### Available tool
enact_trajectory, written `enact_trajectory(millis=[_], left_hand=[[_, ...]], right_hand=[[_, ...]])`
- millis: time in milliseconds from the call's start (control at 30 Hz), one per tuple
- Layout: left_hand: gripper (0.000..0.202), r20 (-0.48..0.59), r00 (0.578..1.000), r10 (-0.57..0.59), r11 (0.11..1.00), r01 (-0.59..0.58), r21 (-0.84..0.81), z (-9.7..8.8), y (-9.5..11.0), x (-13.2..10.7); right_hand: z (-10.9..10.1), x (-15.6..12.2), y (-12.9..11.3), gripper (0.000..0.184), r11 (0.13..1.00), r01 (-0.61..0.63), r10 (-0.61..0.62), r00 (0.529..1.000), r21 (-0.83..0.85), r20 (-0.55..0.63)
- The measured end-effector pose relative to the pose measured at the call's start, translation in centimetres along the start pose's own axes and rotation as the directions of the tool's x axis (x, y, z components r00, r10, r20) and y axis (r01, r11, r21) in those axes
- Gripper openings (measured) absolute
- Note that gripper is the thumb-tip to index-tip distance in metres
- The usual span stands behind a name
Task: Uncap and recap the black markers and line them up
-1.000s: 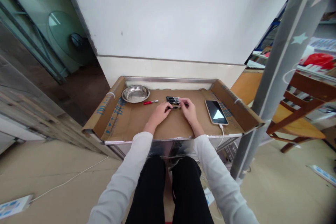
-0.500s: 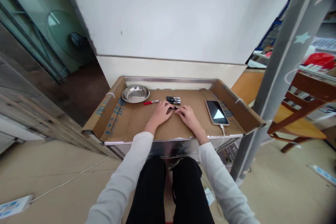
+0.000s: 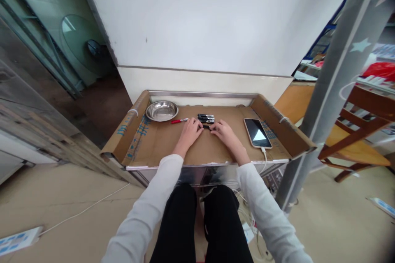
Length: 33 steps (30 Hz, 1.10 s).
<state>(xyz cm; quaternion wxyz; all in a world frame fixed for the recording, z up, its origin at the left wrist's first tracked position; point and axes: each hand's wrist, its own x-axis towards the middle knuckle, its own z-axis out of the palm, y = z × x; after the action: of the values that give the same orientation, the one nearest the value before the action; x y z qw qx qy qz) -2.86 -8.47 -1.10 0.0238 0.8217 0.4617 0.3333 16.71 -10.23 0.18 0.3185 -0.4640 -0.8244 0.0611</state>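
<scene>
My left hand (image 3: 190, 132) is closed, its thumb and fingertips pinching the left end of a short black pen (image 3: 206, 127). At the pen's right end, the fingers of my right hand (image 3: 224, 132) are pinched together on it. This pen lies level, low over the cardboard and parallel to a small row of black pens with silvery ends (image 3: 205, 117) just behind it. A red pen (image 3: 178, 121) rests left of the row, near my left fingers. Fingertips partly cover the held pen's ends.
A shallow steel bowl (image 3: 162, 111) stands at the back left. A phone (image 3: 258, 132) with a white charging cable (image 3: 264, 157) lies on the right. Raised flaps of the cardboard lining (image 3: 280, 129) edge the table. A grey post (image 3: 324, 90) rises at the right.
My right fingers have shifted slightly along the pen, and more of it shows between the hands. The whole view has moved a little; the other things stay put.
</scene>
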Motion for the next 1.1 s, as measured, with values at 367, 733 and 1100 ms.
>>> enact_trajectory(millis=[367,733,1100], left_hand=[[0.013,-0.077,0.990,-0.115,0.990,0.121,0.073,-0.8,0.2,0.0],[0.027,-0.309,0.762,-0.568,0.738,0.639,0.218,-1.1,0.2,-0.9],[0.016,-0.345,0.705,-0.620,0.725,0.682,0.092,-1.5,-0.8,-1.3]], right_hand=[[-1.3,1.2,-0.7,0.025,0.913,-0.175,0.168,0.984,-0.368,-0.053],[-8.5,-5.1,4.8,0.088,0.290,-0.761,0.825,0.506,-0.580,-0.252],[-7.9,-5.6,6.7,0.106,0.376,-0.886,0.847,0.447,-0.270,-0.287]])
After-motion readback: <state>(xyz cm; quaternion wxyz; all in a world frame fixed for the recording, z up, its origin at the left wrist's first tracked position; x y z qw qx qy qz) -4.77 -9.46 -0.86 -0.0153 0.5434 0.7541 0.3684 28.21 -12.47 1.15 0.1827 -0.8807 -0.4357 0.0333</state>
